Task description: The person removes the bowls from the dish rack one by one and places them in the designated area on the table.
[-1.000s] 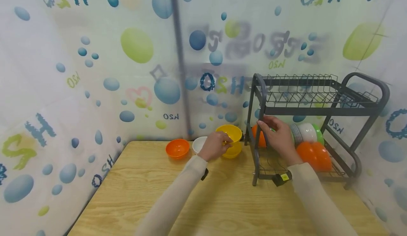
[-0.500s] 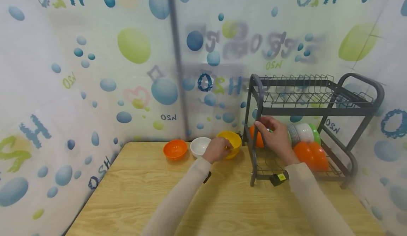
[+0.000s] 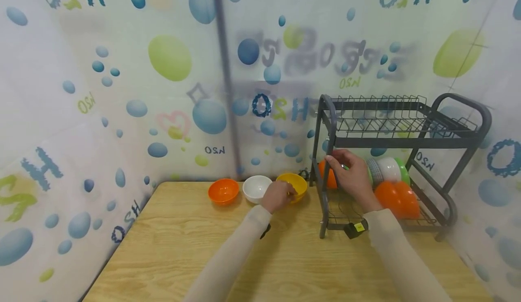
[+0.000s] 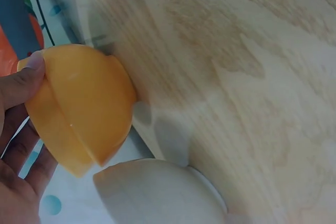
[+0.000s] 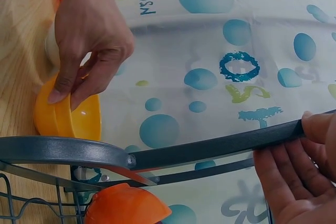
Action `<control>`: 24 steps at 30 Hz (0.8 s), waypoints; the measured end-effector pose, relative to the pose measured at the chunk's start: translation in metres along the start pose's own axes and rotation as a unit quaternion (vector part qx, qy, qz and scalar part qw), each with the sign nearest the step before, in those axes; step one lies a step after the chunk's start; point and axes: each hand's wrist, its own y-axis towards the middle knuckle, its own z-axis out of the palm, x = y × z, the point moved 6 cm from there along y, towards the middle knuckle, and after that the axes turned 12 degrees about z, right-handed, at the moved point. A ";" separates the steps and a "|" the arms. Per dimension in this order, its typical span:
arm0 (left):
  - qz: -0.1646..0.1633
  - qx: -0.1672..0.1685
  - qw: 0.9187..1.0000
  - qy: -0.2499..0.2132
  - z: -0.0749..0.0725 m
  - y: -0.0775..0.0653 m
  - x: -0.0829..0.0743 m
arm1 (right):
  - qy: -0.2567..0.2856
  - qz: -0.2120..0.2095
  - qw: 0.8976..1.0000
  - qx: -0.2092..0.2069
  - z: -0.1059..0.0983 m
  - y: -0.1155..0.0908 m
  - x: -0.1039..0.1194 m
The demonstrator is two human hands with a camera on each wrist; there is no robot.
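Observation:
My left hand (image 3: 278,196) pinches the rim of a yellow bowl (image 3: 296,183) between thumb and fingers. In the left wrist view this yellow bowl (image 4: 52,124) sits nested in a second yellow bowl (image 4: 97,95), slightly offset. Left of them on the table stands a white bowl (image 3: 256,189), then an orange bowl (image 3: 224,191). My right hand (image 3: 355,175) holds the front left post of a dark two-tier dish rack (image 3: 403,143). Seen from the right wrist, that hand (image 5: 299,174) has its thumb on one side of the post and fingers on the other.
On the rack's lower tier lie orange bowls (image 3: 396,200) and a row of white and green dishes (image 3: 388,171), tipped on their sides. The rack stands at the right of the wooden table (image 3: 195,247). A patterned wall sheet (image 3: 171,112) rises behind the table.
My left hand has lowered the upper yellow bowl into the one beneath it. My right hand stays at the rack post. The head view has shifted slightly.

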 end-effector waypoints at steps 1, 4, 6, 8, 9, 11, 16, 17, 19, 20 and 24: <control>0.000 0.002 1.000 0.002 0.001 -0.001 0.000 | 0.000 0.000 1.000 0.000 0.000 0.000 0.000; 0.000 0.006 1.000 0.009 0.002 -0.002 -0.001 | 0.003 0.000 1.000 0.000 0.001 -0.001 0.000; 0.000 0.007 1.000 0.010 0.002 -0.003 -0.001 | 0.003 -0.002 1.000 -0.001 0.001 -0.001 0.000; 0.003 0.007 1.000 0.010 0.002 -0.003 -0.002 | 0.005 -0.003 1.000 -0.003 0.001 -0.001 0.000; 0.003 0.007 1.000 0.009 0.002 -0.003 -0.002 | 0.005 -0.004 1.000 -0.004 0.001 -0.001 0.000; 0.005 0.008 1.000 0.006 0.002 -0.003 -0.001 | 0.007 -0.006 1.000 -0.004 0.001 -0.001 0.001; 0.001 0.015 1.000 -0.012 0.004 -0.005 0.001 | 0.011 -0.008 1.000 -0.002 0.002 -0.002 0.000; -0.001 0.017 1.000 -0.018 0.005 -0.005 0.001 | 0.012 -0.008 1.000 -0.002 0.002 -0.002 0.000; -0.007 0.022 0.999 -0.030 0.005 -0.006 0.002 | 0.012 -0.006 1.000 -0.002 0.002 -0.002 -0.001; -0.011 0.023 0.999 -0.036 0.005 -0.006 0.002 | 0.012 -0.006 1.000 -0.002 0.002 -0.002 -0.001; -0.022 0.024 0.998 -0.048 0.003 -0.005 0.003 | 0.011 -0.005 1.000 -0.002 0.001 -0.001 0.000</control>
